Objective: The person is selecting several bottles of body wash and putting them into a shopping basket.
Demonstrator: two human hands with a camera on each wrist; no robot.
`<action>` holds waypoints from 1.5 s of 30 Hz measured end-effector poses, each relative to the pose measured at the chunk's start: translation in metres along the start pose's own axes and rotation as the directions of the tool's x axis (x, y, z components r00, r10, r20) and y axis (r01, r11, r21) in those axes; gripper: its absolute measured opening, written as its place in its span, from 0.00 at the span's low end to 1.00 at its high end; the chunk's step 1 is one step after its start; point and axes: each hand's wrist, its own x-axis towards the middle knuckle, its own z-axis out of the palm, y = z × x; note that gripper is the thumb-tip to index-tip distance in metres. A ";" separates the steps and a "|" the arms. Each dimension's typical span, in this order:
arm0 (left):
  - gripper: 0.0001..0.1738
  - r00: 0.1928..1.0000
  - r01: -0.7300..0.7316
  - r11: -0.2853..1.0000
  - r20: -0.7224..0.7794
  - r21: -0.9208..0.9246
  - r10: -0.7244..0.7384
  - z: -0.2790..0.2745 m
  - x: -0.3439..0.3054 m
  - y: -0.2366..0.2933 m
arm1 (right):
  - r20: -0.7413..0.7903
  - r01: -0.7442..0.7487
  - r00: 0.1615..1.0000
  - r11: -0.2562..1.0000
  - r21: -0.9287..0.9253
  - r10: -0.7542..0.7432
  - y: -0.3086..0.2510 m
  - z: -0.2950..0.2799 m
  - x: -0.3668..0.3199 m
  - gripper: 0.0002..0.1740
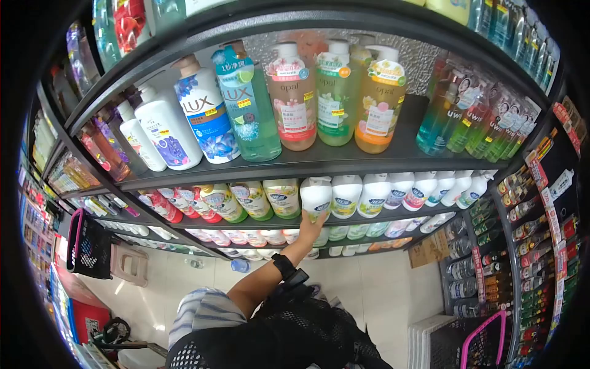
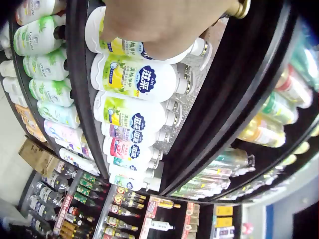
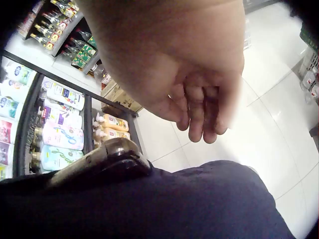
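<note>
Plastic bottle (image 1: 316, 193) — smooth, glossy, cardboard box (image 1: 430, 248) — matt

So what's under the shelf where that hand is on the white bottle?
Beneath that shelf is a row of bottles, some green and white. In the head view, the left hand and arm cover part of it; anything behind its front bottles is hidden.

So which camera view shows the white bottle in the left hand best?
The head view: most of the white bottle shows, the left hand covering only a lower part. The left wrist view is closer, but the hand hides much of the bottle's front; in the right wrist view I can't pick it out.
</note>
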 end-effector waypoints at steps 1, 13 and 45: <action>0.42 0.995 0.098 0.994 -0.008 -0.044 -0.098 -0.001 0.021 -0.026 | 0.053 0.028 0.998 1.000 0.004 -0.028 0.011 -0.006 0.020 0.19; 0.33 0.893 0.313 0.929 0.273 0.196 -0.359 -0.049 -0.013 -0.082 | 0.189 -0.011 0.982 0.999 0.047 0.002 -0.062 0.001 0.019 0.13; 0.21 0.614 0.676 0.706 -0.369 -0.209 -0.697 -0.436 -0.284 -0.237 | 0.692 0.660 0.719 0.374 -0.652 -0.063 -0.192 0.322 -0.133 0.17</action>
